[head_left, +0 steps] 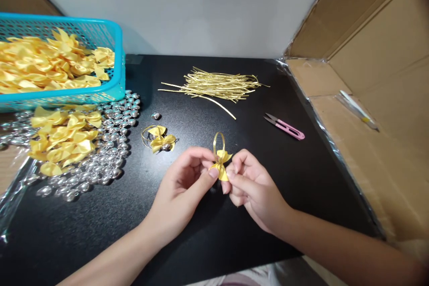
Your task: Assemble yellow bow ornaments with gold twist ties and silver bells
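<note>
Left hand [187,178] and right hand [256,187] each show a grip pinching a yellow bow [221,172] over the counter [201,246]; nearby looped bows [157,144] appear complete, while loose bows [50,65] and cords [221,85] remain.

Single head-worn camera. It looks from above my lap [248,279], forward and down onto the black table [208,237]. My left hand [179,191] and right hand [259,190] lie near the lens, just below mid-frame. A pale wall [201,13] closes the far side; cardboard [378,58] bounds the right; the left edge crops the blue basket [119,69]. Upper right corner dark, possibly lens border; I cannot be sure.
</note>
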{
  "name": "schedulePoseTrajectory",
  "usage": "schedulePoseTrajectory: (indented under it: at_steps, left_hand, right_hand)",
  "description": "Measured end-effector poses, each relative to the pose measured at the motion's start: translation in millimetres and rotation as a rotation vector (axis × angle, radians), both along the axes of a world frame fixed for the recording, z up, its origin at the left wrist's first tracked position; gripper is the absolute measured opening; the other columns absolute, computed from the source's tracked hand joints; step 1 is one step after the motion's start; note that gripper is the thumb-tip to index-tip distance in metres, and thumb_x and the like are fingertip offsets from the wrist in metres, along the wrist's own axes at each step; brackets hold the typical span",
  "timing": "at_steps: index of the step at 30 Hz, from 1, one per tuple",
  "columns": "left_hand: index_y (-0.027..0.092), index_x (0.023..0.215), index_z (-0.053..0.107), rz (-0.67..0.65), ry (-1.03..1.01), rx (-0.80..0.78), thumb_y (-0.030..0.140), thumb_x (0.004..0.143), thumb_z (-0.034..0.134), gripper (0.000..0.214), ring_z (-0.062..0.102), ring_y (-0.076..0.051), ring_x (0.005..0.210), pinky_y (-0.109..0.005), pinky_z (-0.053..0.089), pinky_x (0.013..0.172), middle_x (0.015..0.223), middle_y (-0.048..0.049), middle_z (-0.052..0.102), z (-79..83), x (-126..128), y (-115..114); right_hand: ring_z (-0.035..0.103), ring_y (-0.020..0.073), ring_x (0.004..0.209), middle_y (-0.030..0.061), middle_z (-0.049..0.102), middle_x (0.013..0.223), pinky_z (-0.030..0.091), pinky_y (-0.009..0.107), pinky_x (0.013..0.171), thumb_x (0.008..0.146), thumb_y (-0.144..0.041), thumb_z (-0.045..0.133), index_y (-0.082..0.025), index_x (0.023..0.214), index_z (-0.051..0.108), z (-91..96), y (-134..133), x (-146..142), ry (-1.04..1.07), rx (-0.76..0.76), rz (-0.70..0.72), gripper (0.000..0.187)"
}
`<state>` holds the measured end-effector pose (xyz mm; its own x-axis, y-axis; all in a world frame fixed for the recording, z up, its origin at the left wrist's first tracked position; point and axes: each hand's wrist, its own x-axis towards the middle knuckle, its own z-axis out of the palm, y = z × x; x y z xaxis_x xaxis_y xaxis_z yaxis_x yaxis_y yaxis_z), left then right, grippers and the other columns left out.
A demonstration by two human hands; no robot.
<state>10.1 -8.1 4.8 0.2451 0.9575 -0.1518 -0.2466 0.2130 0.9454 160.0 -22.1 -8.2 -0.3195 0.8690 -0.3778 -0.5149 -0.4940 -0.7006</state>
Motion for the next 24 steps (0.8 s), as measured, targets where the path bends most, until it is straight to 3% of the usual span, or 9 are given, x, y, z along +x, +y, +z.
schedulePoseTrajectory:
  at_steps: [8,15,24]
  left_hand:
    - [0.026,0.095,0.072,-0.056,0.079,-0.017,0.015,0.085,0.066,0.015,0.066,-0.011,0.063,-0.019,0.048,0.063,0.068,0.0037,0.069,2.3,-1.9,0.6]
    - [0.022,0.084,0.066,-0.107,0.096,0.050,0.019,0.089,0.063,0.007,0.064,-0.008,0.063,-0.018,0.048,0.063,0.070,0.0050,0.068,-1.1,-2.7,3.1]
    - [0.020,0.085,0.058,-0.041,0.145,0.062,0.025,0.093,0.059,0.009,0.059,-0.008,0.063,-0.018,0.044,0.059,0.069,0.0045,0.062,-7.5,-2.4,-2.2]
  right_hand:
    - [0.028,0.0030,0.041,-0.0054,0.059,0.058,0.018,0.017,0.041,0.081,-0.023,0.063,-0.021,0.075,0.041,1.3,-0.8,-0.3,-0.008,0.002,0.012,0.023]
    - [0.030,0.0023,0.041,-0.0055,0.059,0.059,0.018,0.016,0.041,0.080,-0.021,0.063,-0.020,0.075,0.042,0.6,-0.8,1.4,-0.022,0.020,0.015,0.021]
    - [0.027,0.0029,0.043,-0.0048,0.058,0.062,0.019,0.017,0.042,0.083,-0.025,0.064,-0.021,0.076,0.041,-1.5,-3.7,-0.1,0.020,-0.019,0.022,0.024]
